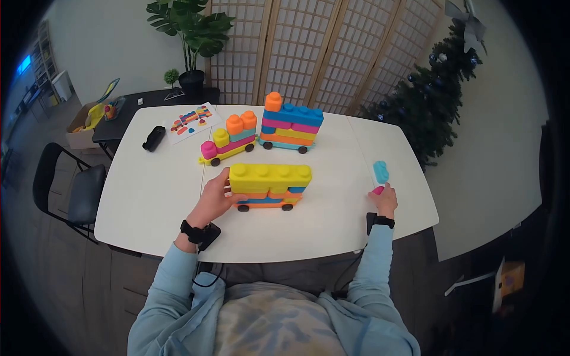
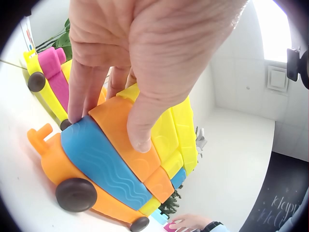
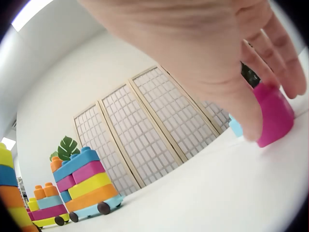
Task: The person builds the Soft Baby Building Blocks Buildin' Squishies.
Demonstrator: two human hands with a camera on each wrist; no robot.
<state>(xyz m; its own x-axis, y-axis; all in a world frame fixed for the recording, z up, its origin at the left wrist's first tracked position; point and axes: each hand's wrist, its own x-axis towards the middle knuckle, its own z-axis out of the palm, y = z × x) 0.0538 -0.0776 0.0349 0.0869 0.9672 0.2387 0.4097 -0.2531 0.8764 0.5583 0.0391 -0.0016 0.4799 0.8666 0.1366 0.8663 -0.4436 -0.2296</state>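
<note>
My left hand [image 1: 213,198] grips the left end of a wheeled toy wagon built of stacked blocks [image 1: 270,178], its thumb on the near side and fingers on the far side. A long yellow block tops the wagon, above orange, blue and yellow blocks on an orange wheeled base [image 2: 123,206]. Over at the right of the table, my right hand [image 1: 386,203] pinches a magenta toy block [image 3: 276,116] between thumb and fingers, low at the tabletop. Just beyond it lies a light-blue block [image 1: 381,171].
Two more block wagons, a low one [image 1: 230,140] and a tall one [image 1: 291,127], stand behind the gripped wagon on the white table [image 1: 332,231]. A printed picture sheet [image 1: 191,123] and a black case [image 1: 154,138] lie at the back left.
</note>
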